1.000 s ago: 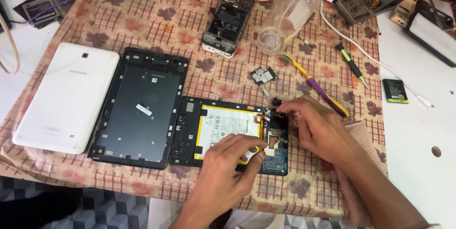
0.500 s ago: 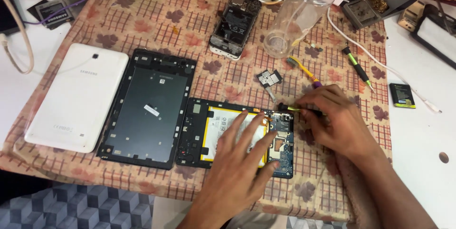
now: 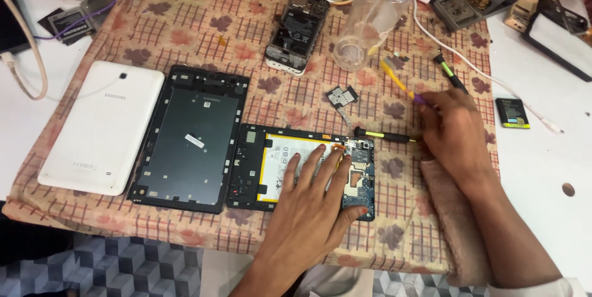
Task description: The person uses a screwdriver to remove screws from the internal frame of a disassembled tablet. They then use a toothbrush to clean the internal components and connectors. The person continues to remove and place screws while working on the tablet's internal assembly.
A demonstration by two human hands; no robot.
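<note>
— Pressing flat, the left hand (image 3: pixel 314 201) lies with fingers spread over the battery (image 3: pixel 280 167) and board (image 3: pixel 357 174) of the opened tablet (image 3: pixel 246 161), gripping nothing. What does the right hand (image 3: pixel 456 134) hold?

— Its fingers are closed on a screwdriver (image 3: pixel 382 135), whose tip points left to the tablet's far right corner; a purple-and-yellow tool (image 3: pixel 401 84) lies just beyond the hand.

— What could go wrong?

— Likely a slip: if the tip skids, it could scratch the board or poke the battery. A loosened screw could also vanish on the patterned cloth (image 3: pixel 185 20).

— And compared with half a second ago?

— The right hand has drawn back to the right, off the tablet, so the screwdriver's shaft now shows; the left hand has stayed flat on the tablet.

— Nearby?

— The black frame (image 3: pixel 191 137) and white cover (image 3: pixel 98 124) lie to the left.
</note>
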